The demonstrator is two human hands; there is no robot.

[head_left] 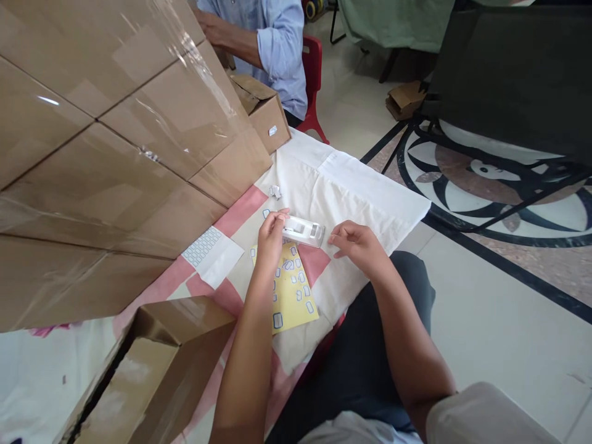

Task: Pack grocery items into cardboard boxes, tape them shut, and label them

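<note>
My left hand is closed, with thumb and fingers gripping the left end of a slim white plastic device. The device has a clear edge and a small dark patch near its right end. My right hand hovers just right of that end, apart from it. Its fingers are curled in a pinch, and what they hold, if anything, is too small to make out. Below the device lies a yellow sheet bearing several small blue-bordered stickers, partly hidden by my left forearm. A white sticker sheet rests further left.
Large taped cardboard boxes are stacked at the left. An open carton stands at lower left. A crumpled scrap lies on the cloth-covered table. Behind, a person in a blue shirt sits beside a smaller box.
</note>
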